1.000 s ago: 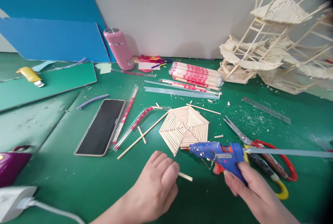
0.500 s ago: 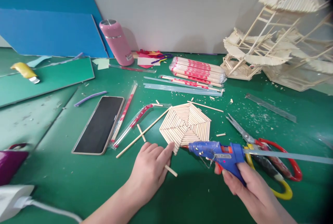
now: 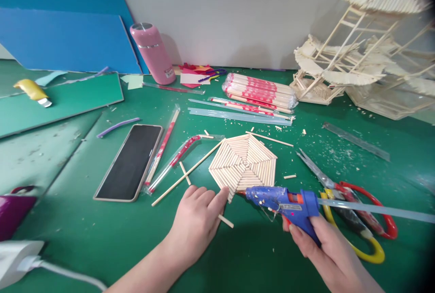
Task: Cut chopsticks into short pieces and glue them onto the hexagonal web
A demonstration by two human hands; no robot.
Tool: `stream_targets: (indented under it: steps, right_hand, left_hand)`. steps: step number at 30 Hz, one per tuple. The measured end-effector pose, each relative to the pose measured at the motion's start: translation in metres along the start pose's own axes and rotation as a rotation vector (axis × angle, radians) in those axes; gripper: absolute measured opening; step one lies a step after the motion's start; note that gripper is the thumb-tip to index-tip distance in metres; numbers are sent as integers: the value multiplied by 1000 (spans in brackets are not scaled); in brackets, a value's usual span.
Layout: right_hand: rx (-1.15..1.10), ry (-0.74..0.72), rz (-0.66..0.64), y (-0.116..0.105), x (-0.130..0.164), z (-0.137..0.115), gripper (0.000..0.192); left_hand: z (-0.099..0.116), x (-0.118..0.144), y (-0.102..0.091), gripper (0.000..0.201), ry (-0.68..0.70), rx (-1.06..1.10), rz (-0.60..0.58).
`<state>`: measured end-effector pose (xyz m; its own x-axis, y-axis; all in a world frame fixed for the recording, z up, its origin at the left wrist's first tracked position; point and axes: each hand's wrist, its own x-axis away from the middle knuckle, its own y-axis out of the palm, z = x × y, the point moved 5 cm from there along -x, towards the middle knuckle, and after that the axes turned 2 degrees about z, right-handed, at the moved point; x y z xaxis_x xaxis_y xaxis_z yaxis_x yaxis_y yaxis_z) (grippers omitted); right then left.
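A: What is laid out on the green surface (image 3: 84,234)?

B: A phone (image 3: 131,161) at left, then the hexagon panel (image 3: 244,162).

A: And the hands?

B: A short stick (image 3: 226,221) is pinched in the left hand (image 3: 195,225) beside the panel's edge; the glue gun (image 3: 285,202) is gripped in the right hand (image 3: 322,250). Gluing seems under way; the nozzle needs aligning with the stick.

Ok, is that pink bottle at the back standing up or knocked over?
Upright, leaning a little in this view. The pink bottle stands on its base on the green table by the wall, silver cap on top.
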<state>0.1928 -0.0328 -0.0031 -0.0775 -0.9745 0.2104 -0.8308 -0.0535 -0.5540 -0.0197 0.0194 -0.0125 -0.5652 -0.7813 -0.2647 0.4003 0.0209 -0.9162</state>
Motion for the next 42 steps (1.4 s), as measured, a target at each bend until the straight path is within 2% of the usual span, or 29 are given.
stream_targets:
  steps: [7, 12, 29, 37, 42]
  right_hand:
    - [3, 21, 12, 1, 3, 7, 35]
    - [5, -3, -23, 1, 0, 3, 31]
    - [33, 2, -12, 0, 0, 0, 28]
    - [-2, 59, 46, -1, 4, 6, 36]
    - [23, 151, 39, -1, 9, 17, 39]
  left_hand:
    - [-1, 1, 1, 25, -7, 1, -7]
    - [0, 1, 0, 25, -18, 5, -18]
    - [0, 0, 1, 23, -21, -3, -3]
    - [0, 0, 0, 23, -14, 2, -1]
    - [0, -1, -2, 22, -4, 12, 28]
